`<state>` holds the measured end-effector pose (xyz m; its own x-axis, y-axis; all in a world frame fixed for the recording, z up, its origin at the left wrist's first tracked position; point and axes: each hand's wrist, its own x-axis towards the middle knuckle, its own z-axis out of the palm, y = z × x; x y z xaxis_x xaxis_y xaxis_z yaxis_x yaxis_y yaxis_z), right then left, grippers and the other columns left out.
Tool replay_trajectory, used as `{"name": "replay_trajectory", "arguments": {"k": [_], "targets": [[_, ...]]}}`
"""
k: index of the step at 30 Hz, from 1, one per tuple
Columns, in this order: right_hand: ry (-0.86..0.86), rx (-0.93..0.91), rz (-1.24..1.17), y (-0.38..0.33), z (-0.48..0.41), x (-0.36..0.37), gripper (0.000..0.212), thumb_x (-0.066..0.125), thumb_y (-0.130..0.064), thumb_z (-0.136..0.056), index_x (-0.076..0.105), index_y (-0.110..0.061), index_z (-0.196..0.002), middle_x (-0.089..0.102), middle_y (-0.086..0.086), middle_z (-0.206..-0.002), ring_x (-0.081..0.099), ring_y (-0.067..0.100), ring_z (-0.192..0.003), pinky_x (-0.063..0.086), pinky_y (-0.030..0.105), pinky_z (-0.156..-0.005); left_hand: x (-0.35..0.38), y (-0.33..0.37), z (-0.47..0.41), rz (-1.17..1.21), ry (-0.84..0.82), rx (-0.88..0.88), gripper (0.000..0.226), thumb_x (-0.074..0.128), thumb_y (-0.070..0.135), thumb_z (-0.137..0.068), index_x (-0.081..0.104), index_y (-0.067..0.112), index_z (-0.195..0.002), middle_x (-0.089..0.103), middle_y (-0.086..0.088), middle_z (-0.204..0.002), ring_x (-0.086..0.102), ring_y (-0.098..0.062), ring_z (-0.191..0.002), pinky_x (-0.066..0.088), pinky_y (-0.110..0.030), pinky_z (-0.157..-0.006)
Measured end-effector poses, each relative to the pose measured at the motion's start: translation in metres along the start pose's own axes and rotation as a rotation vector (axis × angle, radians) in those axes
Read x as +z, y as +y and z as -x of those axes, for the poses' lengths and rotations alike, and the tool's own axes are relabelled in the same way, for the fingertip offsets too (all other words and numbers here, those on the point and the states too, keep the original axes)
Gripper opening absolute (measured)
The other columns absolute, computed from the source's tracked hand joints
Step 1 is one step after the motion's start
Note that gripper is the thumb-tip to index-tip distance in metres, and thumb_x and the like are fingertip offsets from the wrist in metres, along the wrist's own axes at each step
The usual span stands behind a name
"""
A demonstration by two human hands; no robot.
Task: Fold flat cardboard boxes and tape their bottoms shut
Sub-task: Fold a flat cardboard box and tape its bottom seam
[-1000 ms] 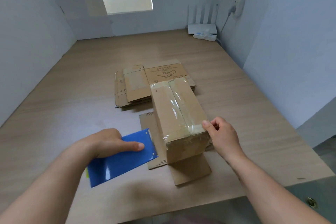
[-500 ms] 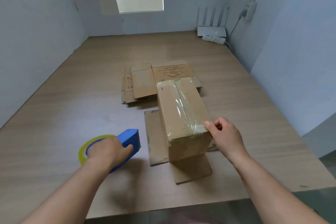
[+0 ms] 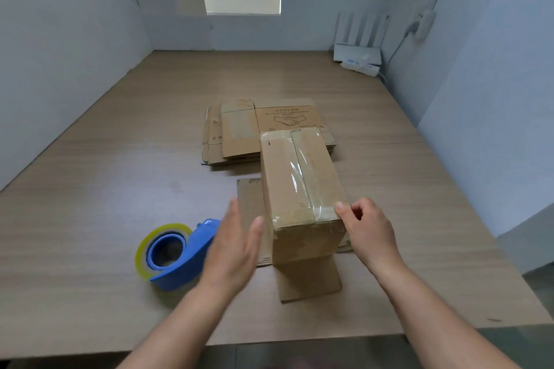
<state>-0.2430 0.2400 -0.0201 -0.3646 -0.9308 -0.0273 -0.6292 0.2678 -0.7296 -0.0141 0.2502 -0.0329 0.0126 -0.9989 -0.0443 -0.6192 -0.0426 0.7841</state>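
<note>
On the table (image 3: 90,189), a blue tape dispenser (image 3: 177,252) lies near left. Right of it hovers the left hand (image 3: 236,249), fingers straight and released, just beside the taped box (image 3: 299,189), which stands near centre. The right hand (image 3: 367,231) grasps the box's near right top corner, thumb on the tape. Flat boxes (image 3: 239,132) lie beyond.

We've got the taped box (image 3: 299,183) standing bottom-up on splayed flaps, flat boxes (image 3: 239,135) stacked just behind, blue tape dispenser (image 3: 186,260) lying left
</note>
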Motion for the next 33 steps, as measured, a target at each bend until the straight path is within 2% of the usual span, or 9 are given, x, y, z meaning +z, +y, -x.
{"name": "replay_trajectory", "arguments": {"k": [5, 10, 15, 17, 20, 22, 24, 28, 33], "targets": [[-0.017, 0.065, -0.024, -0.010, 0.004, 0.001, 0.052, 0.041, -0.051, -0.093, 0.047, -0.014, -0.130, 0.056, 0.008, -0.124, 0.051, 0.025, -0.114, 0.043, 0.039, -0.094, 0.042, 0.049, -0.009, 0.207, -0.130, -0.148, 0.073, 0.027, 0.052, -0.099, -0.008, 0.018, -0.152, 0.006, 0.002, -0.161, 0.009, -0.016, -0.147, 0.012, -0.030, -0.115], [-0.027, 0.094, 0.328, -0.035, 0.010, 0.013, 0.093, 0.042, -0.084, -0.070, 0.038, -0.010, -0.125, 0.052, 0.010, -0.128, 0.045, 0.030, -0.122, 0.039, 0.043, -0.094, 0.050, 0.053, -0.009, 0.179, -0.079, -0.234, 0.074, 0.028, 0.054, -0.098, -0.005, 0.017, -0.153, 0.022, -0.005, -0.158, 0.025, -0.025, -0.144, 0.025, -0.040, -0.115], [-0.059, 0.095, 0.129, -0.018, -0.012, 0.000, 0.038, 0.050, -0.052, -0.090, 0.049, -0.014, -0.087, 0.059, 0.001, -0.087, 0.056, 0.029, -0.091, 0.041, 0.035, -0.073, 0.050, 0.049, -0.010, 0.310, -0.009, -0.302, 0.054, 0.026, 0.042, -0.102, 0.028, 0.017, -0.150, 0.037, -0.006, -0.151, 0.033, -0.026, -0.138, 0.026, -0.044, -0.116], [-0.056, 0.056, 0.019, -0.006, -0.017, -0.009, 0.034, 0.046, -0.034, -0.097, 0.044, -0.014, -0.068, 0.050, 0.000, -0.068, 0.050, 0.027, -0.079, 0.030, 0.034, -0.061, 0.044, 0.048, -0.013, 0.410, -0.014, -0.349, 0.049, 0.027, 0.036, -0.102, 0.039, 0.009, -0.141, 0.045, -0.014, -0.143, 0.038, -0.030, -0.133, 0.029, -0.051, -0.113], [-0.117, -0.016, -0.034, 0.000, -0.021, -0.019, 0.026, 0.044, -0.038, -0.097, 0.058, -0.017, -0.090, 0.061, 0.000, -0.084, 0.055, 0.027, -0.089, 0.038, 0.032, -0.069, 0.033, 0.046, -0.022, 0.400, -0.061, -0.329, 0.049, 0.028, 0.036, -0.102, 0.031, 0.015, -0.147, 0.040, -0.009, -0.148, 0.037, -0.028, -0.135, 0.030, -0.048, -0.113], [-0.217, -0.122, 0.145, -0.007, -0.020, -0.024, 0.076, 0.037, -0.077, -0.080, 0.037, -0.028, -0.139, 0.064, 0.001, -0.106, 0.059, 0.025, -0.100, 0.045, 0.035, -0.079, 0.025, 0.045, -0.023, 0.287, -0.141, -0.188, 0.061, 0.024, 0.053, -0.099, 0.001, 0.037, -0.152, 0.030, 0.000, -0.155, 0.036, -0.024, -0.137, 0.031, -0.039, -0.110], [-0.296, -0.309, 0.486, -0.011, -0.021, -0.025, 0.112, 0.017, -0.099, -0.051, 0.007, -0.041, -0.146, 0.063, 0.001, -0.116, 0.060, 0.026, -0.105, 0.045, 0.038, -0.079, 0.015, 0.044, -0.024, -0.063, -0.262, -0.009, 0.082, 0.017, 0.079, -0.079, -0.021, 0.047, -0.144, 0.036, 0.001, -0.152, 0.050, -0.024, -0.126, 0.040, -0.031, -0.090], [-0.373, -0.563, 0.772, -0.013, -0.028, -0.023, 0.094, 0.033, -0.085, -0.073, -0.001, -0.041, -0.149, 0.056, 0.003, -0.121, 0.056, 0.025, -0.110, 0.044, 0.037, -0.081, 0.006, 0.034, -0.035, -0.754, -0.282, 0.268, 0.097, 0.003, 0.086, -0.063, -0.021, 0.041, -0.146, 0.055, 0.002, -0.131, 0.058, -0.019, -0.105, 0.036, -0.028, -0.065], [-0.546, -0.598, 0.638, 0.003, -0.035, -0.038, 0.071, 0.041, -0.057, -0.093, 0.001, -0.041, -0.149, 0.053, -0.001, -0.123, 0.052, 0.020, -0.110, 0.040, 0.031, -0.088, -0.003, 0.015, -0.043, -0.697, -0.351, 0.313, 0.082, 0.020, 0.072, -0.083, -0.032, 0.040, -0.139, 0.059, -0.005, -0.123, 0.058, -0.023, -0.104, 0.041, -0.030, -0.076]]}}
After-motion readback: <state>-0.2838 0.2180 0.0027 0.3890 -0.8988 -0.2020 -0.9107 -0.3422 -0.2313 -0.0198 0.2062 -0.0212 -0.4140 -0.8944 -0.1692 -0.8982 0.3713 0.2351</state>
